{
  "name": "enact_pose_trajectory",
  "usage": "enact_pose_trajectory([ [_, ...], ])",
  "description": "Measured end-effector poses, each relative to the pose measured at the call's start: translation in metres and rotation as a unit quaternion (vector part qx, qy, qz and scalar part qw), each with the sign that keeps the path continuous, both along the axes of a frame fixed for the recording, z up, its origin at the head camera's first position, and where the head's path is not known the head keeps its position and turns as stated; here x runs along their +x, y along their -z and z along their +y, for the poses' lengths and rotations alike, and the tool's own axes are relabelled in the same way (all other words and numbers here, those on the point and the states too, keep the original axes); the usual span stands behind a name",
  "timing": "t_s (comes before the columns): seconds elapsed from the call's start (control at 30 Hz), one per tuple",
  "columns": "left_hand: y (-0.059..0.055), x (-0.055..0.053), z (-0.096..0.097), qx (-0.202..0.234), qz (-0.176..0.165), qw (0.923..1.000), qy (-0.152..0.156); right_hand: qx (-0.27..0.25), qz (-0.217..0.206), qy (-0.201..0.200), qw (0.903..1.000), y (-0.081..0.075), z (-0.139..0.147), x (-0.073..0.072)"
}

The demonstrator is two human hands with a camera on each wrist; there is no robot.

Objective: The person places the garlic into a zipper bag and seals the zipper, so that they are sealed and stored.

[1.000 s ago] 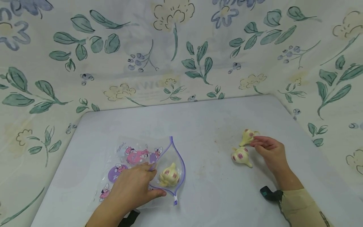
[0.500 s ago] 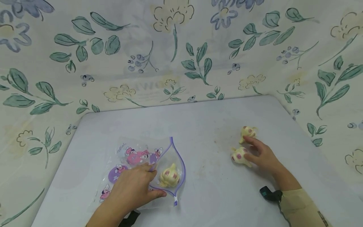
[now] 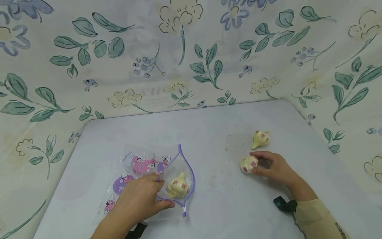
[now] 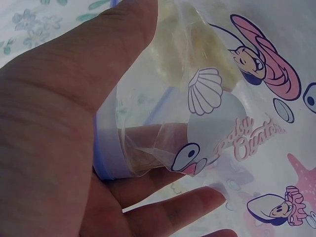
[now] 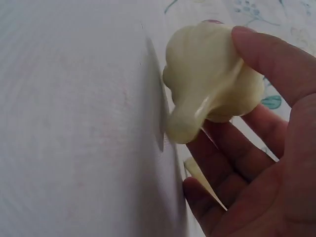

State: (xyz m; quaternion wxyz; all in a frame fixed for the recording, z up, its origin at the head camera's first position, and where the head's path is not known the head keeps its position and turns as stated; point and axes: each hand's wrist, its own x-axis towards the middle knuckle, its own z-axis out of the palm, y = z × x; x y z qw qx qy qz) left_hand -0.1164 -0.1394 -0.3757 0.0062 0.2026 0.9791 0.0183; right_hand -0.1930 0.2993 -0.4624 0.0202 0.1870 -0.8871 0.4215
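My left hand [image 3: 143, 196] rests on a clear zip bag [image 3: 145, 163], thumb and fingers spread along its purple-edged mouth. In the left wrist view the thumb lies straight over the bag [image 4: 261, 133] and one finger shows through the plastic. A pale garlic bulb [image 3: 178, 186] with pinkish patches sits within the gaping mouth. On the right, my right hand [image 3: 276, 167] grips a second garlic bulb [image 3: 249, 164] between thumb and fingers. The right wrist view shows this bulb [image 5: 212, 74] close beside the white tabletop, stem end angled down.
A third garlic bulb [image 3: 261, 139] lies just beyond the right hand. Small brown specks dot the white table [image 3: 215, 132] between bag and bulbs. A flower-patterned cloth [image 3: 179, 76] rises behind the table and along both sides.
My right hand has left the farther garlic bulb, moved nearer and left, and taken hold of the closer one, which has turned slightly. The left hand and bag have stayed put.
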Motion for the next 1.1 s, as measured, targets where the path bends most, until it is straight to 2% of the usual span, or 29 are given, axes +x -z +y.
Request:
enact_pose_trajectory([
  [0.13,0.000,0.000,-0.001,0.001,-0.008,1.0000,-0.002,-0.054,-0.006,0.008,0.9985,-0.002,-0.001,0.000],
  [0.33,-0.001,0.000,-0.001,0.001,-0.012,0.9999,-0.003,-0.144,-0.003,0.017,0.9895,-0.004,0.000,0.002],
  [0.5,-0.001,0.000,0.000,0.001,-0.008,1.0000,-0.003,-0.167,-0.003,0.015,0.9858,-0.008,-0.002,0.004],
  [0.63,0.001,0.000,-0.001,0.002,0.004,1.0000,0.000,-0.190,0.007,-0.002,0.9817,-0.010,-0.005,0.005],
  [0.77,0.001,0.001,-0.001,0.003,0.008,1.0000,0.000,-0.230,0.021,-0.026,0.9725,-0.011,-0.007,0.005],
  [0.9,0.001,0.001,-0.001,0.002,0.003,1.0000,-0.004,-0.266,0.015,-0.036,0.9632,-0.013,-0.009,0.006],
  [1.1,-0.002,0.002,-0.003,0.011,0.005,0.9999,0.001,-0.281,0.037,-0.037,0.9584,-0.020,-0.021,0.009],
])
